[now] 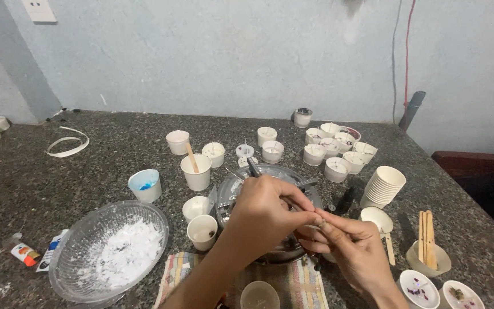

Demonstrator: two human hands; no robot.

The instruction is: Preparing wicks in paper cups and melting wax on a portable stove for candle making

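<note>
Together, both hands met over a metal pot.
Left hand (pixel 264 214) curled with fingertips pinched against those of the right hand (pixel 347 246); what they pinched was too small to tell. Directly beneath lay the metal pot (pixel 232 191) on a striped cloth (pixel 304 286). Paper cups (pixel 196 171) crowded round, a clear bowl of white flakes (pixel 110 249) sat left, and bare stone counter (pixel 30 177) stretched beyond it.

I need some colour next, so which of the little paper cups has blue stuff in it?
The cup with blue inside, standing alone just behind the clear bowl of white flakes. The other cups near it hold white or pale contents, and one holds a wooden stick.
</note>
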